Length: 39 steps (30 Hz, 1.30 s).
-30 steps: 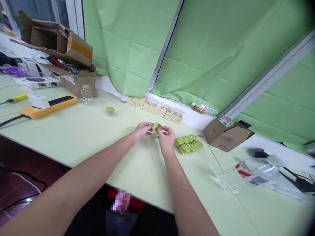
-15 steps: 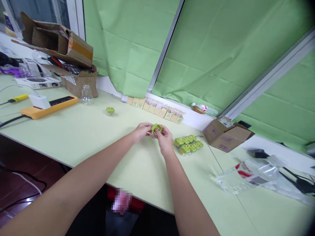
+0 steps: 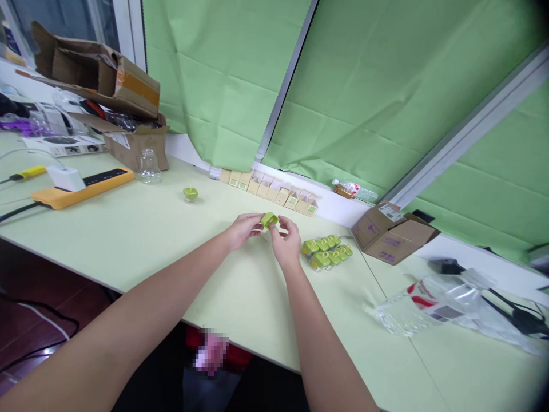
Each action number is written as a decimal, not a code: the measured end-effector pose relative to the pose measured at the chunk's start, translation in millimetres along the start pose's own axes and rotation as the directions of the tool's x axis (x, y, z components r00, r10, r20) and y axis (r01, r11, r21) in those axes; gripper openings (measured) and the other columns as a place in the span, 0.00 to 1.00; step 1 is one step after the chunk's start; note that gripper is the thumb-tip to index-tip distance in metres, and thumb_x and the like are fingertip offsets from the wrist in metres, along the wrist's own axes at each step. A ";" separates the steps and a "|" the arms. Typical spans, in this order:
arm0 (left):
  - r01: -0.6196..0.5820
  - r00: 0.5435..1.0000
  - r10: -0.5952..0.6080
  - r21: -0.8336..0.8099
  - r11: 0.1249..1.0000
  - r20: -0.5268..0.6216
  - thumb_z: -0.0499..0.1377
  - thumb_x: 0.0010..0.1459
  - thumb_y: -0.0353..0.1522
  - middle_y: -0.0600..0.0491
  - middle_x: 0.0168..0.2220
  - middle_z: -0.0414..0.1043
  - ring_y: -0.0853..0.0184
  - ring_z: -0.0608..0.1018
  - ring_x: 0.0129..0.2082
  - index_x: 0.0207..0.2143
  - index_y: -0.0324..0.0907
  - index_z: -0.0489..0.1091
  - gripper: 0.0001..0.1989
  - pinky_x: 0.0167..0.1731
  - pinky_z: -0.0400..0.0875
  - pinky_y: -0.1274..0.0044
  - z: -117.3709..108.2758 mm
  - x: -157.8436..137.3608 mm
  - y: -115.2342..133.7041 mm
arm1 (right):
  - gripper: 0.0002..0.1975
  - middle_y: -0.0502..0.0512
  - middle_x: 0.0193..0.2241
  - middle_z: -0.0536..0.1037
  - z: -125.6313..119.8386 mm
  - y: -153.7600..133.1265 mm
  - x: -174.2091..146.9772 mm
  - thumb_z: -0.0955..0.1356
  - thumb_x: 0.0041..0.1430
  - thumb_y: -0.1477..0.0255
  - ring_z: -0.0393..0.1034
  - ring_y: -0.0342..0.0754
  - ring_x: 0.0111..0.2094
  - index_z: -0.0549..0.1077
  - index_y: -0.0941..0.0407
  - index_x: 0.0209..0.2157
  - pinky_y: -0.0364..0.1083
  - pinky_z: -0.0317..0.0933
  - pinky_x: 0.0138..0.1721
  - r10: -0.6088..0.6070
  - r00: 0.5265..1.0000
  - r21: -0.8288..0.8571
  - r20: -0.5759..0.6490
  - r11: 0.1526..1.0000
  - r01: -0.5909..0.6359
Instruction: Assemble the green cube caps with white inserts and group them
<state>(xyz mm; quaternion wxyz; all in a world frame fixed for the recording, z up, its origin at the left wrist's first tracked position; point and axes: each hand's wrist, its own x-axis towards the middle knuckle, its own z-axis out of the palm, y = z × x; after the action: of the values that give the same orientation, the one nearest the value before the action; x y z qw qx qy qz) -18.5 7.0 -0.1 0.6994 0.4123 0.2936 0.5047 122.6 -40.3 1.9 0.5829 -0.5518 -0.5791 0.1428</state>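
Observation:
A small hollow green cap (image 3: 270,220), rounded and square-like, is held above the table between my two hands, its open side turned partly towards me. My left hand (image 3: 245,230) grips it at its left edge with bent fingers. On the other side, my right hand (image 3: 286,237) has its thumb against the cap's near rim, and its index finger curls by the right edge. Something clear shows faintly below the cap; I cannot make it out. Right of my hands stand two rows of small clear containers with green lids (image 3: 321,258) and yellowish loops. A similar green-topped container (image 3: 190,194) stands alone at the left.
Small cardboard boxes (image 3: 281,196) line the wall. At the left are an orange power strip (image 3: 103,182), a clear glass-like jar (image 3: 150,166) and open cartons (image 3: 137,143). A carton (image 3: 390,234), a large plastic bottle (image 3: 420,306) and black straps lie at the right.
The green cap has tipped and shifted slightly left in my hands, showing more of its side. My right fingers have spread a little around it. The view has shifted slightly.

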 end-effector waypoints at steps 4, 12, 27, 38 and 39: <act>-0.066 0.983 0.052 -0.077 0.995 -0.177 0.72 0.40 0.37 0.49 0.34 0.76 0.72 0.71 0.28 0.34 0.38 0.77 0.18 0.29 0.66 0.78 -5.3 4.8 3.2 | 0.27 0.64 0.55 0.70 -3.1 14.1 -1.2 0.68 0.50 0.69 0.62 0.58 0.58 0.70 0.57 0.54 0.56 0.57 0.59 0.014 0.997 -0.273 0.072 0.962 0.007; -0.059 0.965 0.048 -0.035 0.998 -0.257 0.72 0.40 0.40 0.49 0.34 0.76 0.72 0.71 0.28 0.34 0.39 0.76 0.19 0.29 0.65 0.78 -11.6 9.5 0.9 | 0.20 0.54 0.36 0.77 -2.6 28.0 -7.5 0.67 0.49 0.72 0.71 0.52 0.37 0.72 0.50 0.47 0.51 0.63 0.43 0.092 0.958 -0.382 0.272 0.924 0.019; -0.066 0.966 0.095 0.122 0.990 -0.242 0.70 0.44 0.43 0.48 0.34 0.76 0.70 0.73 0.29 0.32 0.39 0.78 0.18 0.30 0.65 0.76 -12.6 11.5 -4.5 | 0.22 0.54 0.42 0.76 3.6 9.1 -0.1 0.73 0.44 0.63 0.74 0.47 0.33 0.71 0.54 0.43 0.46 0.68 0.34 0.257 0.963 0.163 0.084 0.950 -0.268; -0.090 0.986 0.096 0.053 0.995 -0.135 0.69 0.48 0.40 0.46 0.34 0.77 0.65 0.78 0.35 0.31 0.36 0.77 0.15 0.43 0.72 0.69 -7.5 9.6 -7.9 | 0.21 0.55 0.44 0.76 7.5 -8.8 -7.7 0.74 0.46 0.64 0.74 0.46 0.35 0.71 0.55 0.42 0.46 0.69 0.38 0.120 0.986 0.273 0.112 0.951 -0.147; -0.088 0.987 0.093 0.048 0.995 -0.128 0.69 0.48 0.40 0.46 0.34 0.77 0.65 0.78 0.35 0.31 0.36 0.77 0.15 0.44 0.73 0.69 -7.2 9.8 -8.3 | 0.21 0.55 0.44 0.76 7.8 -9.3 -8.0 0.74 0.46 0.64 0.74 0.46 0.35 0.71 0.55 0.42 0.46 0.69 0.38 0.117 0.987 0.268 0.109 0.953 -0.143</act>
<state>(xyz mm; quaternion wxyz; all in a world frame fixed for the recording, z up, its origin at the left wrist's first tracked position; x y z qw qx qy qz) -17.4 17.0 -10.8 0.6463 0.4061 0.3300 0.5554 109.3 -46.3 3.1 0.6158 -0.4954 -0.5424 0.2850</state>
